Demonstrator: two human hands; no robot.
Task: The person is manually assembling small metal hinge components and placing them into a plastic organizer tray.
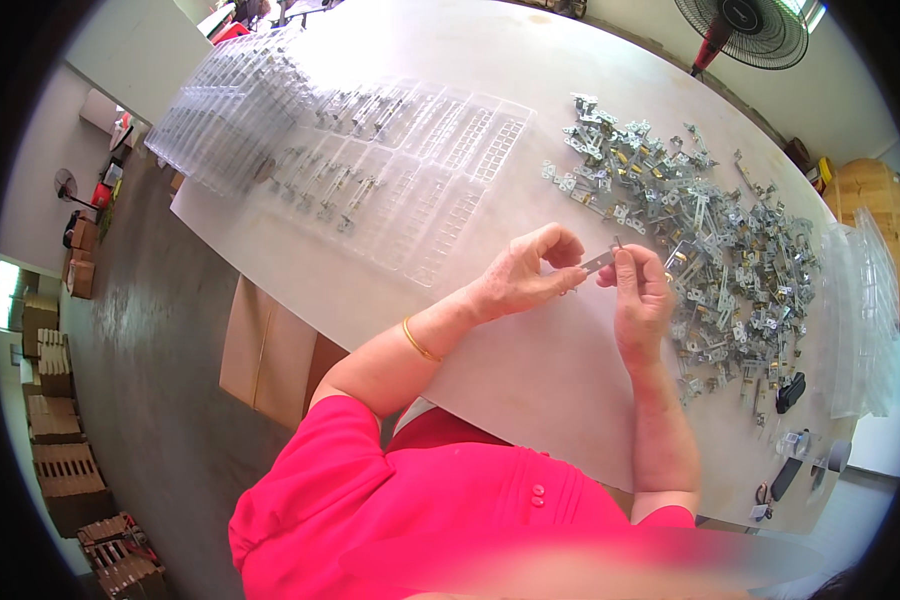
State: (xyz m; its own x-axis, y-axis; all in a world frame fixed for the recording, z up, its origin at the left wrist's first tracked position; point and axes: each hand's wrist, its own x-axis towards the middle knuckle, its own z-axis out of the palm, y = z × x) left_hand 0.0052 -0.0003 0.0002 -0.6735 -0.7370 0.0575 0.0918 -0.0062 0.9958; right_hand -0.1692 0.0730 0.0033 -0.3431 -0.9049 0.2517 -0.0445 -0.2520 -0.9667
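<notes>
Both hands meet over the table, holding one small flat metal bracket between them. My left hand pinches its left end between thumb and fingers. On the other end, my right hand grips with thumb and bent fingers; part of the bracket is hidden there. Close to my right hand spreads a large heap of metal latch-like parts, silver with some brass-coloured pieces. Left of my hands lies a clear plastic tray with moulded slots, several of them filled with metal parts on its left side.
Stacked clear trays with parts stand at the table's far left. More clear trays sit at the right edge. Near the right front lie a black object and scissors. A cardboard box stands below the table; a fan is behind.
</notes>
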